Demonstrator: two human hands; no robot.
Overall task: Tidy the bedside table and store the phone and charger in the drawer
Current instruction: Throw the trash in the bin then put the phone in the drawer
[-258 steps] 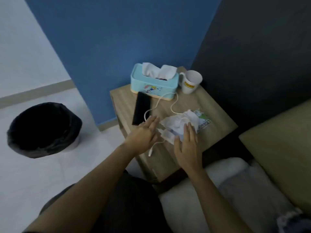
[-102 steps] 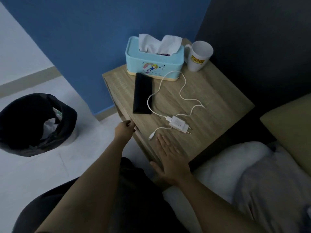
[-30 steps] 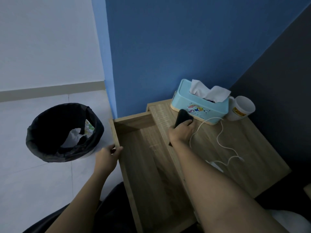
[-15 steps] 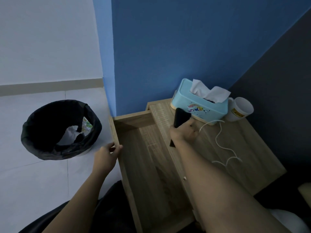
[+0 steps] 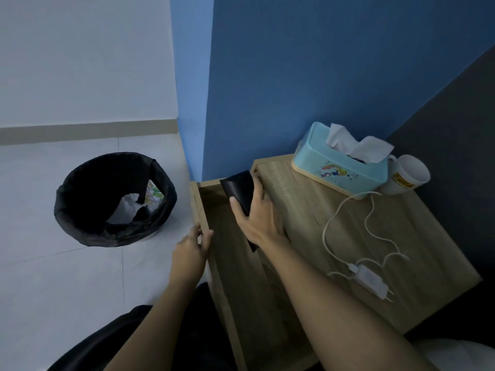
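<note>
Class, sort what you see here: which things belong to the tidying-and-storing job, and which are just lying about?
Part of the job:
phone in the right hand
charger
drawer, held by the left hand

Just lying about:
tissue box
mug
bin

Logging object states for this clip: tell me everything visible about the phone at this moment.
The phone is a flat, black, glossy rectangular slab with no visible lit screen. The right hand grips it around its lower half, thumb on the near face and fingers wrapped behind, so only the upper part and a bottom corner show. It is tilted, top end pointing away toward the wall, and held in the air over the open drawer, past the tabletop's left edge. No cable looks attached to it.
</note>
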